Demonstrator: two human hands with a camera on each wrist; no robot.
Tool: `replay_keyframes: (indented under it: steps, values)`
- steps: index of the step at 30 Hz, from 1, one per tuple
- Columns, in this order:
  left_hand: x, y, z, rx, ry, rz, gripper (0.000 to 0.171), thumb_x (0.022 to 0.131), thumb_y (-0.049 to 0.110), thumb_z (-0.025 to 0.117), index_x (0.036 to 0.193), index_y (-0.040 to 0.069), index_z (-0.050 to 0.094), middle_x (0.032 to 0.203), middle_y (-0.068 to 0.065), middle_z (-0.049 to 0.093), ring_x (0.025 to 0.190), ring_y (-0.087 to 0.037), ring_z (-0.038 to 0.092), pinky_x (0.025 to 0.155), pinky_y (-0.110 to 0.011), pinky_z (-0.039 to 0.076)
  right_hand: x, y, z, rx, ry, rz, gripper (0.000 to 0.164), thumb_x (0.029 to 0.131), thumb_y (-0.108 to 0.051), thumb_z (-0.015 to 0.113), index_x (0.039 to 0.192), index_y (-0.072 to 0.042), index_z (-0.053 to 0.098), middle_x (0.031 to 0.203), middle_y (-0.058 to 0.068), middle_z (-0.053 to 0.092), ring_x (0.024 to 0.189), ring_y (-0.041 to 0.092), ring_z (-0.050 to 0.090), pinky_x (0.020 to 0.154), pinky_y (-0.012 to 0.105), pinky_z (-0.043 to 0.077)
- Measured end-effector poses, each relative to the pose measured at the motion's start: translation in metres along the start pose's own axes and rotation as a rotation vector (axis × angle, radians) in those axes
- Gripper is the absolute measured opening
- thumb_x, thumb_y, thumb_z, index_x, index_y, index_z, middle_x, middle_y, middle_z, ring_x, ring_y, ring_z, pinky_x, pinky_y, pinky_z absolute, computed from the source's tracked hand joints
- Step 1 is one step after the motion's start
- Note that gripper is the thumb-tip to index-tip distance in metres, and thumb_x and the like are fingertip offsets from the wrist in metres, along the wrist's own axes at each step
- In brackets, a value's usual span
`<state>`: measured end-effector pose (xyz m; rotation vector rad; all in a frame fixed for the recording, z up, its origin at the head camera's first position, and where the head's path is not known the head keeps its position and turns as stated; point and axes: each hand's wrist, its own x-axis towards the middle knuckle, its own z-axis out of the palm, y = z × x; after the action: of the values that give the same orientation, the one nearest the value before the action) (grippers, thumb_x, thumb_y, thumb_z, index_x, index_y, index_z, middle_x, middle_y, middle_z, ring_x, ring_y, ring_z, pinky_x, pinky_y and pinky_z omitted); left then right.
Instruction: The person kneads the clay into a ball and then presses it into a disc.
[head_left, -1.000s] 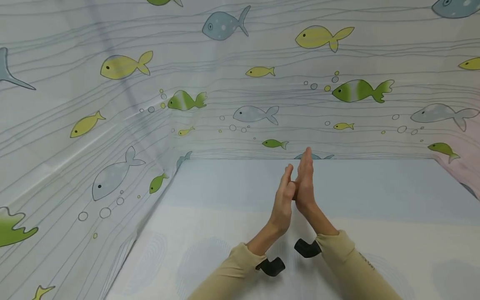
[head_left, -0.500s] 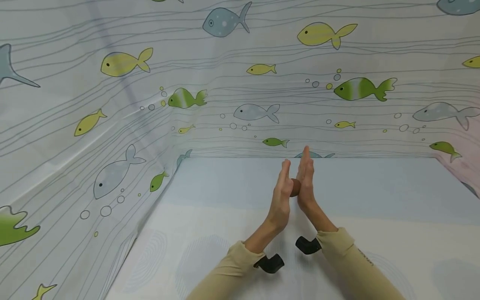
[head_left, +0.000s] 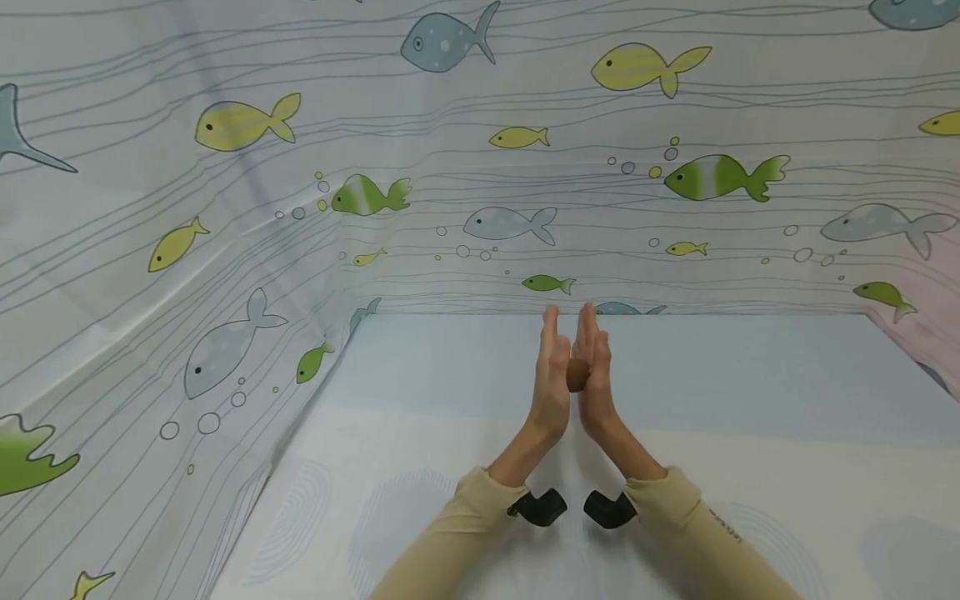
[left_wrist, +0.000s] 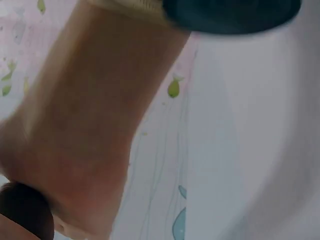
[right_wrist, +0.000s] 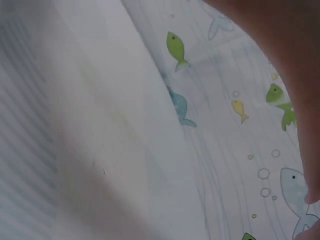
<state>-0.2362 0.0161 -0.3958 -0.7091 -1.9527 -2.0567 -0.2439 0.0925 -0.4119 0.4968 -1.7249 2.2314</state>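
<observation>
A small brown ball [head_left: 577, 375], smooth and clay-like, sits between two facing palms in the head view. My left hand [head_left: 552, 387] presses it from the left, fingers straight and pointing away from me. From the other side my right hand [head_left: 596, 387] lies flat against it, its fingers likewise extended. Both hands are raised over the table, their fingertips nearly level. In the left wrist view the ball [left_wrist: 25, 212] shows dark at the lower left, partly covered by the hands. The right wrist view catches only a blurred edge of a hand, with the ball out of sight.
A pale table [head_left: 360, 375] spreads beneath the arms. Fish-patterned cloth [head_left: 420, 150] covers the back and left side, with a pinkish part [head_left: 930, 308] at the right. Black curved mounts [head_left: 543, 507] stick out from the beige sleeves [head_left: 480, 512] at both wrists.
Both hands have shifted left. The right hand has slid back against the left, so their fingertips are now closer to level. The ball, mostly covered at first, shows more clearly between the palms.
</observation>
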Motion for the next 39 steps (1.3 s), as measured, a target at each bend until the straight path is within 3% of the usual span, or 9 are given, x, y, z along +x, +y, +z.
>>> replay_keyframes:
  steps: [9, 18, 29, 39]
  values:
    - [0.025, -0.006, -0.023, 0.012, 0.093, -0.003, 0.078, 0.098, 0.053, 0.027, 0.160, 0.011, 0.004, 0.166, -0.001, 0.003, 0.152, -0.013, 0.000, 0.122, -0.047, 0.002, -0.025, -0.012, 0.018, 0.044, -0.152, 0.019, 0.070, 0.103, -0.057, 0.008, 0.160, -0.019, -0.005, 0.166, -0.001, -0.004, 0.153, 0.021, -0.001, 0.120, 0.054, 0.002]
    - [0.035, -0.009, -0.033, 0.026, 0.078, -0.031, 0.076, 0.098, 0.052, 0.026, 0.160, 0.014, 0.003, 0.166, 0.001, 0.001, 0.152, -0.011, -0.002, 0.122, -0.048, 0.002, -0.031, -0.030, 0.022, 0.117, -0.130, 0.049, 0.075, 0.102, -0.058, 0.011, 0.159, -0.015, -0.009, 0.166, 0.001, -0.006, 0.153, 0.019, -0.007, 0.119, 0.059, 0.000]
    - [0.026, -0.010, -0.026, 0.006, -0.016, -0.015, 0.083, 0.095, 0.067, 0.024, 0.160, 0.021, 0.002, 0.165, 0.011, 0.001, 0.151, -0.007, -0.001, 0.121, -0.053, 0.002, -0.024, -0.048, 0.021, 0.237, -0.051, 0.089, 0.076, 0.101, -0.060, 0.015, 0.159, -0.017, -0.009, 0.167, -0.004, -0.006, 0.153, 0.015, -0.006, 0.122, 0.045, -0.003]
    - [0.000, -0.016, -0.001, -0.089, -0.113, -0.013, 0.087, 0.097, 0.064, 0.026, 0.160, 0.010, 0.002, 0.166, 0.000, 0.004, 0.152, -0.011, 0.005, 0.122, -0.045, 0.010, 0.001, -0.042, 0.006, 0.199, 0.087, 0.065, 0.075, 0.101, -0.060, 0.023, 0.160, -0.023, -0.005, 0.166, -0.007, -0.006, 0.152, 0.008, -0.004, 0.122, 0.033, -0.005]
